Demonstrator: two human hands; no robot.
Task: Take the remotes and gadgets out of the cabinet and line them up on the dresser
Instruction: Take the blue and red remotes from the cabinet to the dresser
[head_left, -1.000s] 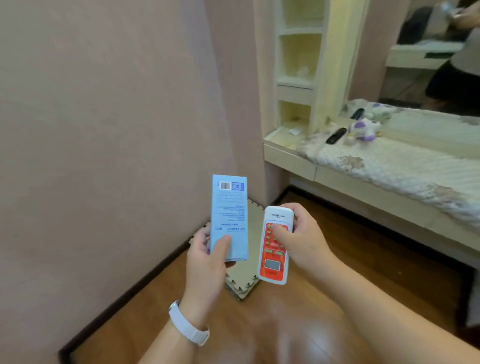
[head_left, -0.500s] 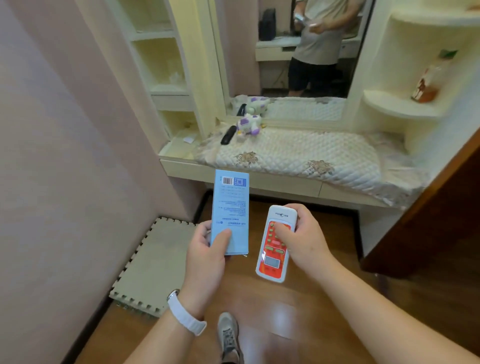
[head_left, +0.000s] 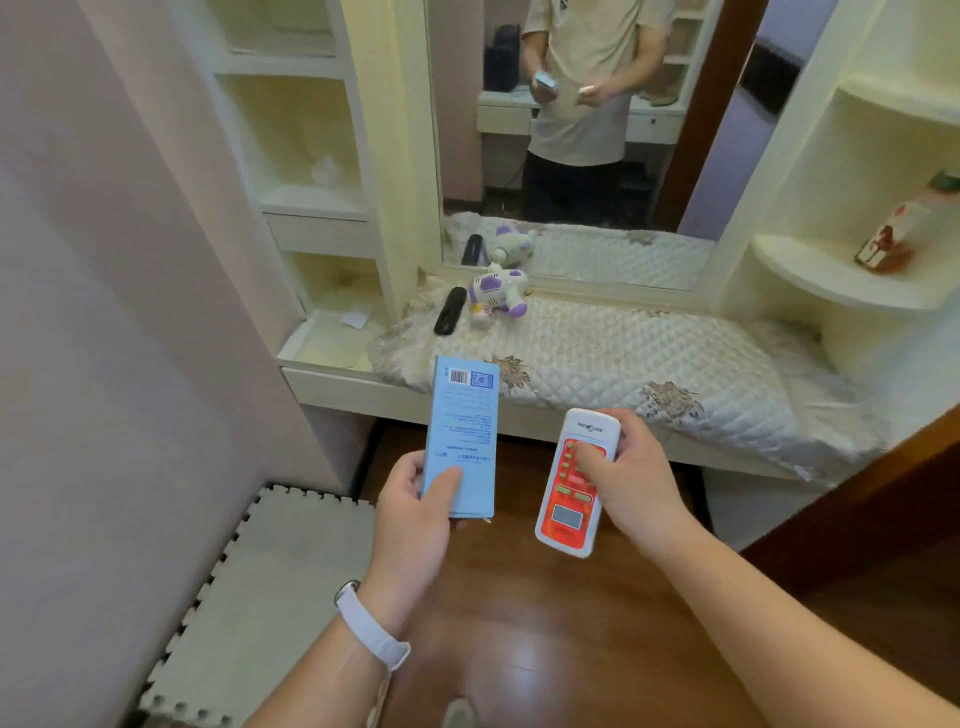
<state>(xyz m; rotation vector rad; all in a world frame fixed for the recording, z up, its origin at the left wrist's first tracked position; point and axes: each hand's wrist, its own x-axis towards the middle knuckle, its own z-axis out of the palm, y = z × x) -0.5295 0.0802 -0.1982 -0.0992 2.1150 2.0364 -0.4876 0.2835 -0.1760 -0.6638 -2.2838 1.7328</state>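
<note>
Left hand clamped on a flat light-blue cardboard box, thumb on its printed face, barcode end up. Right hand clamped on a white remote with a red-orange button panel, thumb on the upper buttons, small grey display at the low end. Both items are held side by side, apart, above the wooden floor.

Ahead of both hands: cream dresser surface covered by a quilted beige cloth. On the cloth, beyond the left hand, a black slim remote lies just beside a white-and-purple plastic toy; can't tell if they touch.

Open cream shelf compartments up-left of the left hand; lowest bay holds a small white paper scrap. Curved shelves up-right of the right hand carry a clear bottle with a red label, tilted.

Mirror behind the surface reflects the person. Grey foam puzzle mat on the floor left of the left hand, against the pink wall. White wristband on the left wrist.
</note>
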